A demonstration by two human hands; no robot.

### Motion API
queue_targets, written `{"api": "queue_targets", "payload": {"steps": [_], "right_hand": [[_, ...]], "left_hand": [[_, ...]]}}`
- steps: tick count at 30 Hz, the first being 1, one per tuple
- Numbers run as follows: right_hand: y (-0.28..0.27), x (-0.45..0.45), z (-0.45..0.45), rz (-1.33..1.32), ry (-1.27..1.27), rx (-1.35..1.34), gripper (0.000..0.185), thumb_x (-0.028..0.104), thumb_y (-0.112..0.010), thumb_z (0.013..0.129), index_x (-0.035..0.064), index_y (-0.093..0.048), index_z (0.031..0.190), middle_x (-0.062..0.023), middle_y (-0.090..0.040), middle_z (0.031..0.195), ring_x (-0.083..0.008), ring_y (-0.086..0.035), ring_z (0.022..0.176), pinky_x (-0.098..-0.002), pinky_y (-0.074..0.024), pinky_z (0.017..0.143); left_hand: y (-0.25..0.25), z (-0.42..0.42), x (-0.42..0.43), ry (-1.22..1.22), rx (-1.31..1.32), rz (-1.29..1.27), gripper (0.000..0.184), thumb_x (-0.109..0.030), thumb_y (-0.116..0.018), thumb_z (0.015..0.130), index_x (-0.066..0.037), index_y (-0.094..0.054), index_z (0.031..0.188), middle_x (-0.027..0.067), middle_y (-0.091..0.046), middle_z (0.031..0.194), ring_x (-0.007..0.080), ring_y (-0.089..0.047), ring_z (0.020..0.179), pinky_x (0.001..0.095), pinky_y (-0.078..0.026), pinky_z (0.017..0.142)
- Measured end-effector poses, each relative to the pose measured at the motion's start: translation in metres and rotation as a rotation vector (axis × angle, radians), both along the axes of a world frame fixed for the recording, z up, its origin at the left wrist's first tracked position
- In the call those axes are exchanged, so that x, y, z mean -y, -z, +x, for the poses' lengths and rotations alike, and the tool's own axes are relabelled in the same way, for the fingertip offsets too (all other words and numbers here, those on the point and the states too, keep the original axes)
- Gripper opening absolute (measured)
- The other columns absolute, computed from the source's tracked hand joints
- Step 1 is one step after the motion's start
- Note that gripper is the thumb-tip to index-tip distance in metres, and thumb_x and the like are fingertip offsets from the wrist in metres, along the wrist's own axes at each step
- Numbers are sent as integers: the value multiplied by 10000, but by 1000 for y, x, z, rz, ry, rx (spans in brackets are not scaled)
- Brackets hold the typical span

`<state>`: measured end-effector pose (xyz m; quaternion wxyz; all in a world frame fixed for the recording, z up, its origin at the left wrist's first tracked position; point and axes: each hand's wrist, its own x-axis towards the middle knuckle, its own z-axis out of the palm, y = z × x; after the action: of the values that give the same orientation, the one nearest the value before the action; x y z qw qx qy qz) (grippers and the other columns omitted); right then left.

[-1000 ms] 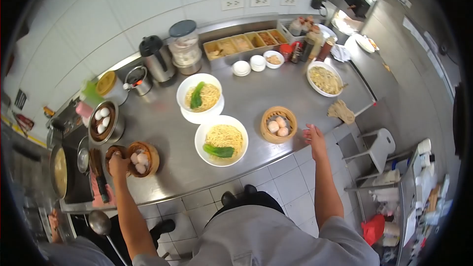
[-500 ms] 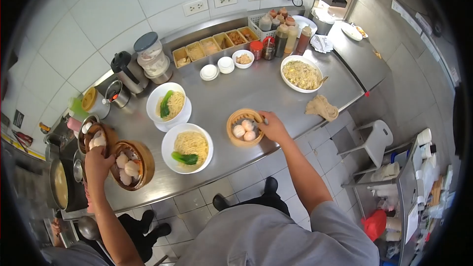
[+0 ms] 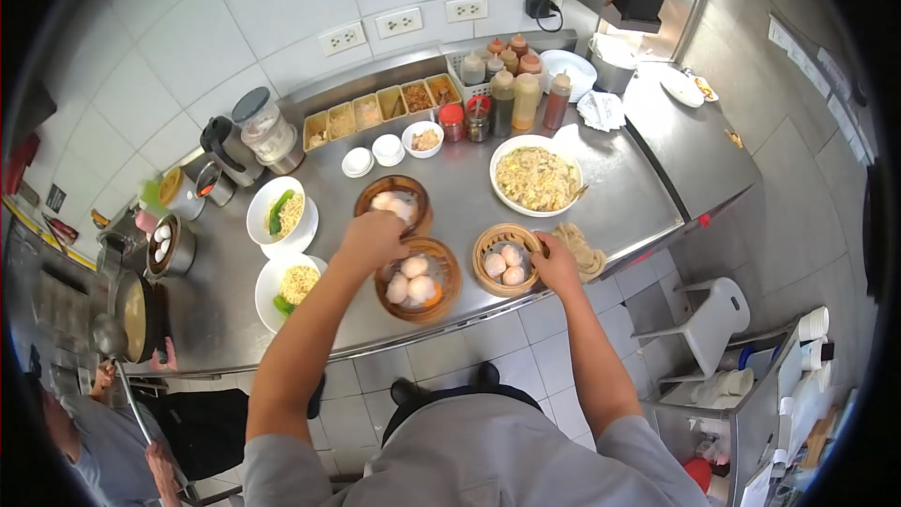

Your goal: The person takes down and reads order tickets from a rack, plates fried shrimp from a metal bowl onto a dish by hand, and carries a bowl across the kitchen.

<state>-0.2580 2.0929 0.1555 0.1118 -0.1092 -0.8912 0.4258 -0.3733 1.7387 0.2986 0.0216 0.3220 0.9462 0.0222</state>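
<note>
My left hand [image 3: 374, 242] is closed at the place where two dark bamboo steamers meet, pinching their rims. The farther steamer [image 3: 424, 195] holds pale dumplings, partly hidden by my fingers. Several round dumplings [image 3: 411, 282] and a bit of orange sit in the nearer steamer [image 3: 454, 284]. My right hand [image 3: 557, 265] grips the right rim of a smaller, lighter bamboo steamer [image 3: 481, 274]. Inside that one lie three pinkish dumplings [image 3: 505, 265] on paper. All the steamers are by the counter's front edge or just behind it.
Two white bowls of noodles with greens [image 3: 287, 216] [image 3: 298, 286] stand left. A bowl of fried rice [image 3: 537, 178] and a crumpled cloth [image 3: 580, 252] are right. Sauce bottles [image 3: 526, 101] and topping trays [image 3: 366, 113] line the back. At left, a co-worker [image 3: 113, 441] holds a ladle near a wok [image 3: 139, 314].
My left hand has carried the two dark steamers from the counter's left end to the middle. My right hand has shifted the small steamer rightward, close to the cloth.
</note>
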Motion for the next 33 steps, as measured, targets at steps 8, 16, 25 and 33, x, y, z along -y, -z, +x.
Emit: {"api": "queue_targets", "payload": {"steps": [8, 16, 25, 33], "right_hand": [[0, -30, 27, -112, 162, -13, 451, 228, -710, 875, 37, -652, 1280, -198, -692, 1131, -344, -669, 1016, -420, -526, 930], [12, -64, 144, -775, 175, 149, 391, 190, -627, 1005, 34, -583, 1360, -43, -664, 1012, -139, -664, 751, -286, -555, 605], [133, -12, 409, -1014, 837, 402, 359, 243, -631, 982, 57, -617, 1289, -48, -694, 1009, -137, -648, 710, -295, -536, 589], [156, 82, 605, -1157, 1368, 65, 336, 283, -675, 969, 81, -633, 1234, -34, -692, 948, -111, -618, 636, -274, -504, 530]], "left_hand": [[75, -37, -104, 112, 67, -138, 321, -336, -831, 726, -63, -772, 885, 159, -735, 959, 334, -720, 904, 458, -582, 783], [31, -50, -122, 104, 249, 41, 357, -324, -827, 748, -9, -746, 895, 168, -719, 927, 320, -701, 882, 421, -540, 749], [-29, 148, -316, 917, 836, 466, 287, -208, -807, 833, -36, -721, 1047, 111, -701, 952, 276, -664, 944, 369, -509, 846], [132, 399, -369, 1413, 1185, -411, 365, -317, -786, 904, -87, -698, 1173, 8, -665, 900, 113, -587, 739, 290, -503, 629]]}}
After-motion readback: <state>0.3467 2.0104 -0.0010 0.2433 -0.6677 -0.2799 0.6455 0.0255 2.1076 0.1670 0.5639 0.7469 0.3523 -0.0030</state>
